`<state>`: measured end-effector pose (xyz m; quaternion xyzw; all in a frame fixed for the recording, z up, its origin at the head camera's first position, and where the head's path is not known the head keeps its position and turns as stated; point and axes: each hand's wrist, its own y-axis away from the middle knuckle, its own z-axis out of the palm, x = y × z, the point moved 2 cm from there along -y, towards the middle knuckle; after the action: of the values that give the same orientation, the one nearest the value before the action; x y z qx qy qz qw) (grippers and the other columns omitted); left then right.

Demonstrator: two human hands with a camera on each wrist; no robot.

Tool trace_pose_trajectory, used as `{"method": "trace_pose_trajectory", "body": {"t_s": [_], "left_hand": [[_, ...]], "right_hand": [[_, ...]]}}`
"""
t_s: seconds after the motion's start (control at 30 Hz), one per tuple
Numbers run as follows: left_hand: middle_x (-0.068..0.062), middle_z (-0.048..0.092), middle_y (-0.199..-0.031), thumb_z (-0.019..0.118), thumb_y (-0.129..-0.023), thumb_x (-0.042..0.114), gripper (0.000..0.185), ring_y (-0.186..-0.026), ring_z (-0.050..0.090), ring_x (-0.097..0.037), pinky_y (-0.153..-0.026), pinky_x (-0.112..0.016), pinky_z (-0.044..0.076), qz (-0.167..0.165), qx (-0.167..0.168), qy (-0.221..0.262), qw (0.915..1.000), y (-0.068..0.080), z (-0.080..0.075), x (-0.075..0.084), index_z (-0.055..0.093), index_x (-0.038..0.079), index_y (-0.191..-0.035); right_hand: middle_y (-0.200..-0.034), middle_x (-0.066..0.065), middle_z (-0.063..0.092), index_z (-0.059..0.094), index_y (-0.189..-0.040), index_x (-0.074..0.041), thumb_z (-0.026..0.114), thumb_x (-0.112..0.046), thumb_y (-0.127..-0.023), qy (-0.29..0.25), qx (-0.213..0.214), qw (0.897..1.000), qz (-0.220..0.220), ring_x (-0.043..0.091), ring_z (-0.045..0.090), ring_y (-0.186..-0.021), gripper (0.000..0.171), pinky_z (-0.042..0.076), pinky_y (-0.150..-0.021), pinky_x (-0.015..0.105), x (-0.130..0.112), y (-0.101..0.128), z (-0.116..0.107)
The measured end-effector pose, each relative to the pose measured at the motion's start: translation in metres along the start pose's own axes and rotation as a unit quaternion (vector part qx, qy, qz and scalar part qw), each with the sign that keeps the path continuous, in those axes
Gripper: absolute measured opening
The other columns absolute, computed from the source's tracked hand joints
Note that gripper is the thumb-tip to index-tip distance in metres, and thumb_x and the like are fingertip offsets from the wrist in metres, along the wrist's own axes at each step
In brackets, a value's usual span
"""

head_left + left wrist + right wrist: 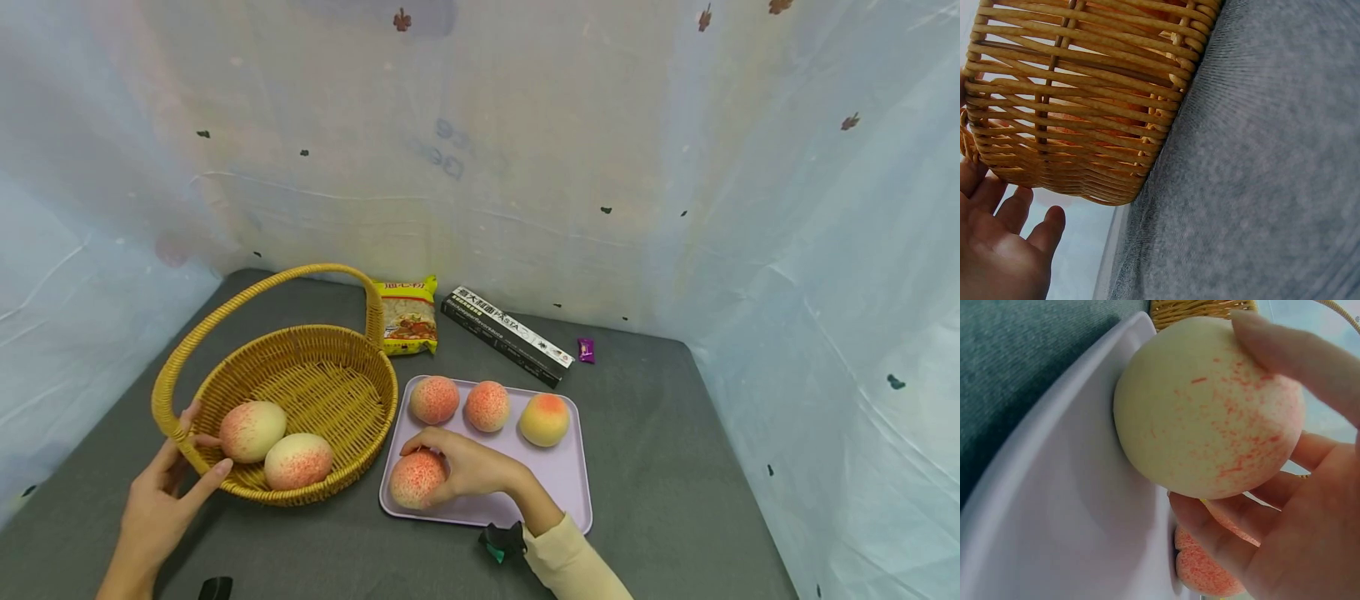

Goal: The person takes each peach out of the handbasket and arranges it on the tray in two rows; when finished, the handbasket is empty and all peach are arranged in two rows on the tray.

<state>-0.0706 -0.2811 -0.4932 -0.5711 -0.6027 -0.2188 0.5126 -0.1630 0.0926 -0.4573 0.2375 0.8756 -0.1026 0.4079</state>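
Observation:
At the left, a wicker basket (pixel 360 392) with a tall handle holds two pale, red-speckled peaches (pixel 252 431). My left hand (pixel 161 500) grips its near-left rim by the foot of the handle; in the left wrist view some fingers (pixel 1047 228) lie along the woven side. On the near-left part of a lilac tray (pixel 551 483), my right hand (pixel 476 465) holds a red-speckled peach (pixel 1200 409), thumb on one side and fingers on the other. Two speckled peaches (pixel 487 407) and a yellow-orange peach (pixel 544 420) sit along the tray's far side.
Behind the basket lies a yellow food packet (pixel 408 317). A black pasta box (pixel 507 335) lies slantwise beyond the tray, with a small purple packet (pixel 586 350) to its right. Pale sheeting (pixel 525 125) walls in the back and sides of the grey table (pixel 660 467).

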Motion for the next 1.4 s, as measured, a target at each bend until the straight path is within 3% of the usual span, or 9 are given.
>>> {"method": "trace_pose_trajectory", "body": {"t_s": [0.27,0.63,1.0,1.27,1.4], "left_hand": [[0.018,0.057,-0.113,0.068,-0.092,-0.005,0.081,-0.121,0.044,0.007,-0.093,-0.003,0.035,0.006,-0.002,0.006,1.0,0.0,-0.001,0.0,0.03,0.021,-0.159],[0.015,0.057,-0.112,0.068,-0.092,-0.003,0.081,-0.117,0.046,0.009,-0.09,-0.002,0.036,0.004,-0.003,-0.001,1.0,0.001,0.0,-0.001,0.029,0.021,-0.159],[0.015,0.057,-0.111,0.069,-0.091,-0.006,0.082,-0.115,0.047,0.008,-0.09,-0.004,0.037,0.003,0.002,0.005,1.0,0.0,0.001,-0.001,0.03,0.021,-0.159],[0.016,0.057,-0.111,0.068,-0.092,-0.004,0.081,-0.115,0.046,0.009,-0.089,-0.003,0.037,0.001,0.001,0.001,1.0,0.0,0.0,0.0,0.03,0.021,-0.159],[0.015,0.057,-0.111,0.068,-0.092,-0.004,0.081,-0.116,0.046,0.009,-0.09,-0.003,0.036,0.001,-0.002,0.002,1.0,0.0,0.0,0.0,0.03,0.021,-0.159]], "right_hand": [[-0.134,0.0,0.055,0.054,-0.136,-0.01,0.086,-0.019,-0.079,0.0,-0.009,1.0,0.008,0.006,0.045,-0.126,0.066,0.034,-0.111,0.024,0.0,0.001,0.002],[-0.137,0.006,0.054,0.053,-0.138,-0.006,0.085,-0.021,-0.081,-0.019,-0.006,1.0,0.006,0.008,0.044,-0.129,0.067,0.033,-0.112,0.024,0.001,0.001,0.001],[-0.137,0.013,0.056,0.054,-0.137,-0.001,0.082,-0.02,-0.083,-0.033,0.005,0.999,0.006,0.011,0.051,-0.12,0.064,0.044,-0.105,0.034,0.0,0.005,-0.007],[-0.138,0.019,0.054,0.052,-0.137,0.003,0.081,-0.013,-0.084,-0.051,0.012,0.999,-0.012,0.035,0.052,-0.125,0.062,0.044,-0.107,0.036,-0.004,0.004,-0.014],[-0.137,0.019,0.055,0.052,-0.137,0.002,0.08,-0.012,-0.085,-0.053,0.013,0.998,-0.021,0.034,0.053,-0.125,0.061,0.044,-0.107,0.037,-0.01,0.001,-0.019]]}}
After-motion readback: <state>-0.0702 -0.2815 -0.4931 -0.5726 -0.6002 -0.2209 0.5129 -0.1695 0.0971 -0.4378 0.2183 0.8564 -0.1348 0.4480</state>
